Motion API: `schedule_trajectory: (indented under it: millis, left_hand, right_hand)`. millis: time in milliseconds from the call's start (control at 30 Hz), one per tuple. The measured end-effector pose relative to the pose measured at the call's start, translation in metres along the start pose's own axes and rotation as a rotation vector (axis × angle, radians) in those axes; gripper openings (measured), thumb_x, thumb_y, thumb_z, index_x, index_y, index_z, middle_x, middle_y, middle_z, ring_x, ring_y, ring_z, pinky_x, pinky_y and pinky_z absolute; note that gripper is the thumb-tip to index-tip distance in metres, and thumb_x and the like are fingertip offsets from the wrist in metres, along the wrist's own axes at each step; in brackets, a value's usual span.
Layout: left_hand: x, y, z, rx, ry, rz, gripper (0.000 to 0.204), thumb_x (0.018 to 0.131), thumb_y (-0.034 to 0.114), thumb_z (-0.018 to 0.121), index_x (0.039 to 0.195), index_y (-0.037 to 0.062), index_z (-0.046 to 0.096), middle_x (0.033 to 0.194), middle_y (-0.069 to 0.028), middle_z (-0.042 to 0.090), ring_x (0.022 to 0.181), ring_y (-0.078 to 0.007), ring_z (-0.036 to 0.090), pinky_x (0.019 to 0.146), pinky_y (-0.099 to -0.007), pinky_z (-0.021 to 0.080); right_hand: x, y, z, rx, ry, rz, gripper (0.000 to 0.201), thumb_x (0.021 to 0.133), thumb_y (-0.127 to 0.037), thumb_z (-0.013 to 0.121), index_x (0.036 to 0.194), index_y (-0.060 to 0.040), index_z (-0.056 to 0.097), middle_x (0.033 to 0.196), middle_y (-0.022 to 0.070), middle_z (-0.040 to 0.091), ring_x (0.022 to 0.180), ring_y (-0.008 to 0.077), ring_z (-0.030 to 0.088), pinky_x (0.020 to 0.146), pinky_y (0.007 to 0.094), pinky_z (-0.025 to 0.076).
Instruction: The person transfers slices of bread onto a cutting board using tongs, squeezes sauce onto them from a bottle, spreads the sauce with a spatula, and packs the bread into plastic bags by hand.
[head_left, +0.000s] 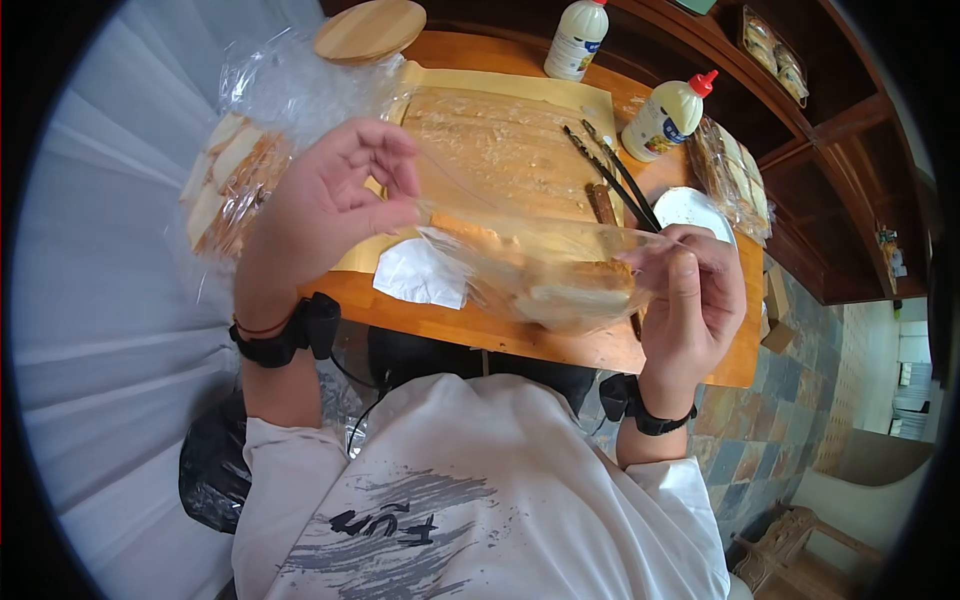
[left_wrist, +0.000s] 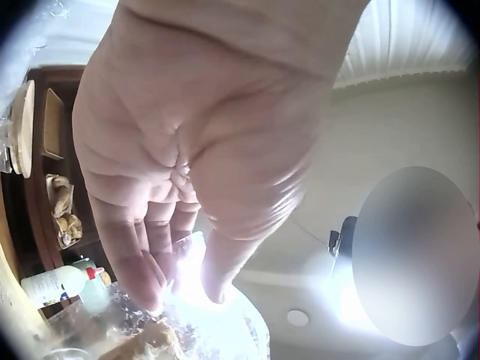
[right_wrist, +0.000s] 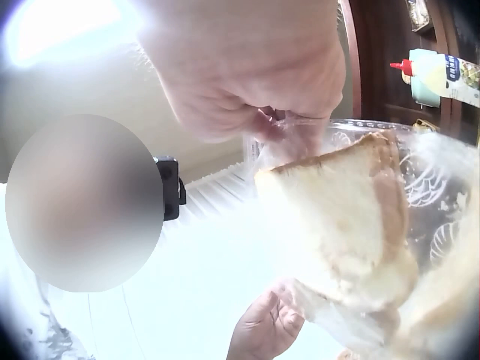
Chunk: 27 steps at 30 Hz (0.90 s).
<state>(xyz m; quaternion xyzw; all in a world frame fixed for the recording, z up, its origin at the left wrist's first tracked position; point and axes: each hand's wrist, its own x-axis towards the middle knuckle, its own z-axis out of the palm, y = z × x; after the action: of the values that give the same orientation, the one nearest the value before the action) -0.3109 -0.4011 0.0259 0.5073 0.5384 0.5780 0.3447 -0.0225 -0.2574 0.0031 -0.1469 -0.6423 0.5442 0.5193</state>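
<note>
A clear plastic bag (head_left: 500, 270) stretches between both hands above the table's near edge. A thick piece of white bread (head_left: 580, 300) with a brown crust shows through the film; the right wrist view has the bread (right_wrist: 337, 225) close below the right hand. My right hand (head_left: 700, 290) pinches the bag's right end between thumb and fingers. My left hand (head_left: 345, 190) is at the other end, fingers bent toward the thumb, with film between them in the left wrist view. A white paper piece (head_left: 420, 273) lies beneath the bag's left part.
Behind are a crumb-covered board (head_left: 500, 150), black tongs (head_left: 615, 175) and two red-capped bottles (head_left: 663, 120). Wrapped bread (head_left: 225, 180) stands at left, more wrapped bread (head_left: 735, 170) at right beside a white plate (head_left: 695, 208). A round wooden board (head_left: 370, 30) lies far left.
</note>
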Motion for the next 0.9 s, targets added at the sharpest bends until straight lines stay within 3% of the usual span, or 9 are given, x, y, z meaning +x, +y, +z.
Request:
schedule_trajectory:
  millis: [100, 200, 267, 300, 367, 467, 633, 900]
  left_hand:
    - [0.0, -0.008, -0.003, 0.01, -0.064, -0.073, 0.027, 0.093, -0.002, 0.072, 0.118, 0.002, 0.062, 0.097, -0.0015, 0.063, 0.088, -0.01, 0.06, 0.085, -0.0233, 0.051]
    - [0.01, -0.02, -0.009, 0.04, -0.107, -0.121, 0.025, 0.088, -0.013, 0.066, 0.109, -0.0007, 0.063, 0.103, -0.0031, 0.062, 0.1, -0.0113, 0.059, 0.087, -0.0265, 0.051]
    - [0.016, -0.026, -0.009, 0.258, -0.074, 0.107, 0.009, 0.094, -0.002, 0.07, 0.103, 0.0001, 0.068, 0.092, 0.0002, 0.067, 0.088, -0.0086, 0.061, 0.084, -0.0237, 0.051]
    - [0.017, -0.028, -0.006, 0.252, -0.08, 0.102, 0.009, 0.094, -0.002, 0.07, 0.103, 0.0001, 0.068, 0.092, 0.0002, 0.067, 0.088, -0.0086, 0.061, 0.084, -0.0237, 0.051]
    - [0.017, -0.029, 0.003, 0.041, 0.071, 0.027, 0.006, 0.096, -0.001, 0.069, 0.102, -0.001, 0.068, 0.09, -0.001, 0.067, 0.084, -0.0087, 0.064, 0.08, -0.0233, 0.052]
    - [0.013, -0.014, 0.013, -0.046, 0.109, -0.01, 0.005, 0.097, -0.002, 0.068, 0.102, -0.0016, 0.068, 0.09, -0.002, 0.068, 0.079, -0.009, 0.066, 0.074, -0.0224, 0.054]
    - [0.015, -0.017, 0.009, -0.051, 0.041, 0.051, 0.005, 0.098, -0.001, 0.068, 0.102, -0.0013, 0.069, 0.089, -0.0027, 0.068, 0.075, -0.0078, 0.066, 0.069, -0.0216, 0.053]
    - [0.013, -0.011, 0.013, 0.001, 0.059, 0.078, 0.004, 0.097, -0.002, 0.068, 0.101, -0.0006, 0.07, 0.088, -0.0021, 0.068, 0.076, -0.0073, 0.064, 0.067, -0.0213, 0.052]
  right_hand:
    - [0.001, 0.006, -0.005, 0.031, 0.015, 0.016, 0.011, 0.107, -0.008, 0.054, 0.107, 0.0027, 0.057, 0.106, 0.0158, 0.063, 0.085, 0.025, 0.075, 0.075, 0.0312, 0.059]
    - [0.002, 0.009, -0.01, 0.046, 0.02, 0.008, 0.011, 0.107, -0.008, 0.055, 0.107, 0.0022, 0.058, 0.106, 0.0154, 0.063, 0.085, 0.0249, 0.074, 0.075, 0.0311, 0.059]
    - [0.004, 0.011, -0.011, 0.041, 0.025, 0.002, 0.011, 0.107, -0.009, 0.055, 0.107, 0.002, 0.058, 0.106, 0.0151, 0.063, 0.084, 0.025, 0.074, 0.075, 0.0312, 0.059]
    - [0.006, 0.01, -0.01, 0.057, 0.058, 0.013, 0.011, 0.107, -0.009, 0.055, 0.108, 0.002, 0.058, 0.107, 0.0149, 0.063, 0.085, 0.0248, 0.074, 0.076, 0.0324, 0.06]
    - [0.007, 0.01, -0.011, 0.067, 0.097, 0.03, 0.011, 0.107, -0.009, 0.054, 0.108, 0.002, 0.058, 0.107, 0.0147, 0.064, 0.085, 0.0245, 0.073, 0.077, 0.0335, 0.061]
    - [0.009, 0.01, -0.015, 0.069, 0.138, 0.048, 0.013, 0.108, -0.009, 0.053, 0.109, 0.0022, 0.059, 0.107, 0.0144, 0.066, 0.085, 0.023, 0.072, 0.08, 0.0355, 0.063]
    - [0.01, 0.011, -0.022, 0.083, 0.158, 0.156, 0.015, 0.109, -0.011, 0.053, 0.11, 0.0026, 0.06, 0.107, 0.0139, 0.068, 0.086, 0.0189, 0.071, 0.078, 0.0337, 0.063]
    - [0.011, 0.012, -0.029, -0.04, 0.141, 0.101, 0.014, 0.107, -0.011, 0.057, 0.106, 0.0016, 0.063, 0.099, 0.0099, 0.071, 0.084, 0.0149, 0.068, 0.079, 0.029, 0.056]
